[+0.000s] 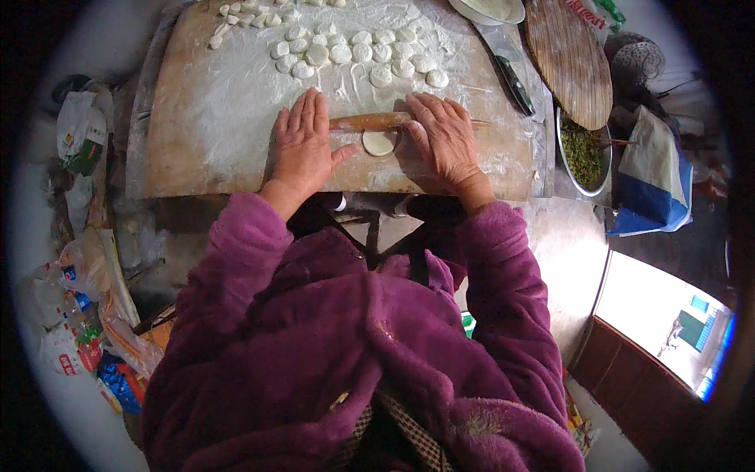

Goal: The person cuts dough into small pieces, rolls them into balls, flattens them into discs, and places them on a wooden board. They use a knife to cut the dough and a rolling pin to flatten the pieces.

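A wooden rolling pin (370, 121) lies crosswise on a floured wooden board (212, 149). My left hand (305, 145) rests flat at the pin's left end, fingers stretched and thumb out to the side; that end is hidden. Over the right part of the pin lies my right hand (444, 138), its fingers extended across it and the pin's thin tip showing beyond them. A small flattened round of dough (380, 142) sits just below the pin, between my hands. Farther back on the board are several floured dough pieces (362, 53).
At the board's right lies a knife (515, 85) with a black handle, near a white bowl of flour (503, 20). Farther right are a round slatted mat (570, 63), a basin (560, 145) of chopped green filling and a skimmer (638, 57). Bags (118, 338) crowd the lower left.
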{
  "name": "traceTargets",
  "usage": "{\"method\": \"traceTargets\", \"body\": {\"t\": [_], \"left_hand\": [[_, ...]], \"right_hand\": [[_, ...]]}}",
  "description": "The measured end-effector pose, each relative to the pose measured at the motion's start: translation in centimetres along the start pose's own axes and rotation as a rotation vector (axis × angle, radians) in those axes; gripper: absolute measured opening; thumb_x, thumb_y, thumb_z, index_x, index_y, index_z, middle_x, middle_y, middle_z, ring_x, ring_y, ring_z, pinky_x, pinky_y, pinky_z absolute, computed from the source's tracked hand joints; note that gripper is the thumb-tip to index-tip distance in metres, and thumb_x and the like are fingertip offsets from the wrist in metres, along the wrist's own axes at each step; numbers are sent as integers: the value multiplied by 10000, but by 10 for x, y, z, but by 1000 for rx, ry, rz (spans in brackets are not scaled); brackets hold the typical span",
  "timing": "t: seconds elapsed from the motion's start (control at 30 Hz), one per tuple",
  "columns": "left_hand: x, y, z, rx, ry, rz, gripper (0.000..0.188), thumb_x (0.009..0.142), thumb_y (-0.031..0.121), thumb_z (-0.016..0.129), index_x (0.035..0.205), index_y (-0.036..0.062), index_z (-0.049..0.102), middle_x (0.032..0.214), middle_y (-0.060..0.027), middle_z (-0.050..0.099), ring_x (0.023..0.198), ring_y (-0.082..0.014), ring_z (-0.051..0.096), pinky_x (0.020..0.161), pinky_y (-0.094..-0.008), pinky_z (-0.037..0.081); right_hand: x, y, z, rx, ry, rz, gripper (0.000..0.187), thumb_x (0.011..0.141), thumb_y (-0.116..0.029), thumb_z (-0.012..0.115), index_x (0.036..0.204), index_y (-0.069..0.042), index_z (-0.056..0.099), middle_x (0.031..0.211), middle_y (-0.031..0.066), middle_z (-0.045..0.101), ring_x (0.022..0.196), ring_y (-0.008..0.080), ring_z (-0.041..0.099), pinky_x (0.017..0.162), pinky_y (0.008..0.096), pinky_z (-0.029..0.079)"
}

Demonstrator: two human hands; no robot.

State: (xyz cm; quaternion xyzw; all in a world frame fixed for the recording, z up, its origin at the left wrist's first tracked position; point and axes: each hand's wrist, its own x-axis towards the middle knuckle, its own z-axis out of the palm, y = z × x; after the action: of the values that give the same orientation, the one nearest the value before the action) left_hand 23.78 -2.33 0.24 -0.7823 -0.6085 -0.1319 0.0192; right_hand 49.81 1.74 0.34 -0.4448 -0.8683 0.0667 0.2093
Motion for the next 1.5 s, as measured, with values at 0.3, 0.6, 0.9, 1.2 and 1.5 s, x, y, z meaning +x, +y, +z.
{"method": "traceTargets", "body": {"t": [0.3,0.6,0.9,1.2,1.5], "left_hand": [[-2,1,-2,-40,-23,18,1006,753,509,714,1449,-61,261,1498,-218,332,1390,-350,323,1116,-535,249],[-22,1,-8,-89,-177,41,1007,766,516,701,1453,-70,256,1520,-231,286,1394,-365,307,1129,-533,226],[-29,-3,1,-84,-209,43,1058,733,525,729,1475,-42,231,1518,-204,309,1405,-335,308,1124,-537,236],[-21,3,-19,-134,-174,68,1103,708,557,729,1479,-46,222,1514,-227,306,1401,-359,304,1127,-563,209],[-23,3,-19,-89,-283,50,1140,681,563,750,1485,-37,209,1523,-202,295,1411,-326,297,1134,-532,212]], "right_hand": [[1,-5,-6,-66,-36,-17,462,952,-280,459,1360,-64,481,1296,146,545,1202,310,509,1042,457,322],[-15,-9,0,-58,-19,33,475,944,-310,491,1353,-69,486,1328,121,539,1246,284,480,1041,448,321],[-17,-11,4,-72,26,16,504,935,-303,500,1366,-43,471,1353,154,512,1252,294,473,1042,460,311],[-11,-18,0,-85,2,91,525,931,-346,502,1365,-51,475,1332,156,520,1240,299,485,1062,432,302],[-11,-23,-4,-155,-142,169,492,938,-315,509,1347,-43,485,1347,142,517,1255,302,472,1040,434,328]]}}
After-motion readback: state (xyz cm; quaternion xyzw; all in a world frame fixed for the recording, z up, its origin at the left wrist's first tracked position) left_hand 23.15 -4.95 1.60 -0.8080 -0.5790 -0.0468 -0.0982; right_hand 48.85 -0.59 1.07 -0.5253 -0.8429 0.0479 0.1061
